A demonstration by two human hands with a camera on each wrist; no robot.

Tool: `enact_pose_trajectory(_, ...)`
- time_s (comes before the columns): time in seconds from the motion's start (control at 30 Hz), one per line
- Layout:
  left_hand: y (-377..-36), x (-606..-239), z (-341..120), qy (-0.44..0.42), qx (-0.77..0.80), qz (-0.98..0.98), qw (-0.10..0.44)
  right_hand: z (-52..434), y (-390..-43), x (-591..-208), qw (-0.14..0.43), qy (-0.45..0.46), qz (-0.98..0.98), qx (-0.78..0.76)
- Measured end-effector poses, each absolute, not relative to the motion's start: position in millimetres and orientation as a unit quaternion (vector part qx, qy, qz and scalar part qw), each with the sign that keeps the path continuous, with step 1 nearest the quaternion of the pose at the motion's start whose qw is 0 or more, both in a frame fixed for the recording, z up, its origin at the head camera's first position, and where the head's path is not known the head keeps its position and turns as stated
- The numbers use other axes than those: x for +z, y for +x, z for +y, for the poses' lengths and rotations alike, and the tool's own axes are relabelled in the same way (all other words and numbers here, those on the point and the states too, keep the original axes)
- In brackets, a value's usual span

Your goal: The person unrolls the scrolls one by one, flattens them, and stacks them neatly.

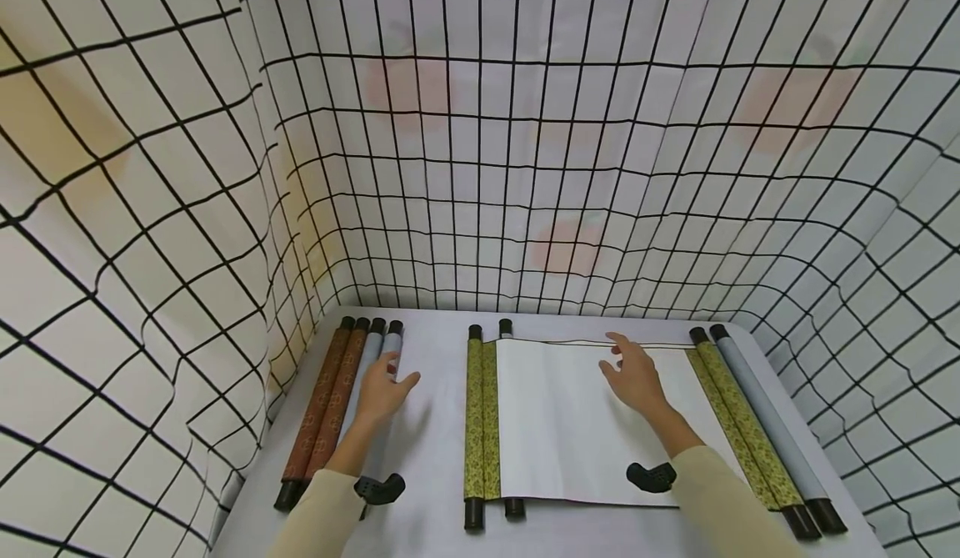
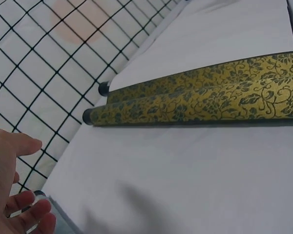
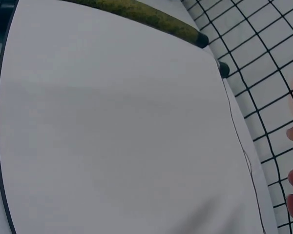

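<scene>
The left hand point(image 1: 381, 391) is lying open with its fingers straight, resting on the grey rolled scroll point(image 1: 375, 374) at the left of the table point(image 1: 435, 424) — it is holding nothing. That grey roll is lying in a row with another grey one and two brown rolled scrolls point(image 1: 324, 404), all side by side and touching, close to the checked cloth wall point(image 1: 150, 208).

The right hand point(image 1: 636, 379) is also open, fingers loose and spread, hovering over or lightly touching the white sheet of the open scroll point(image 1: 562, 424) — the pictures are not showing which. This open scroll is lying flat in the middle of the table. Its gold-patterned roll point(image 1: 480, 416) is sitting at its left edge, and another gold band point(image 1: 731, 420) is running along its right edge, just beside a grey roll point(image 1: 772, 424).
</scene>
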State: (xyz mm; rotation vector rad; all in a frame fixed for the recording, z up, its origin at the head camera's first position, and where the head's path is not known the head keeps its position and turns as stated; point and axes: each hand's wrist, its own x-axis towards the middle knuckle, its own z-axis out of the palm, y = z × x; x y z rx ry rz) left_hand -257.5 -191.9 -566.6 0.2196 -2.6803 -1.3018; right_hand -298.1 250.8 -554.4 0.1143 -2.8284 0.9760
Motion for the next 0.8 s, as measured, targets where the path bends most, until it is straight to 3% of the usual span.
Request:
enact_pose_trajectory(0.57,-235,-569,-237,0.106,-0.442,-0.888,0.073,154,-294,-558,0.049,0.094,-0.906,0.411)
enact_pose_trajectory(0.8,-225,-575,-258,0.113,-0.439,-0.89,0.049,99,-282,-562,0.019,0.158,-0.88,0.448)
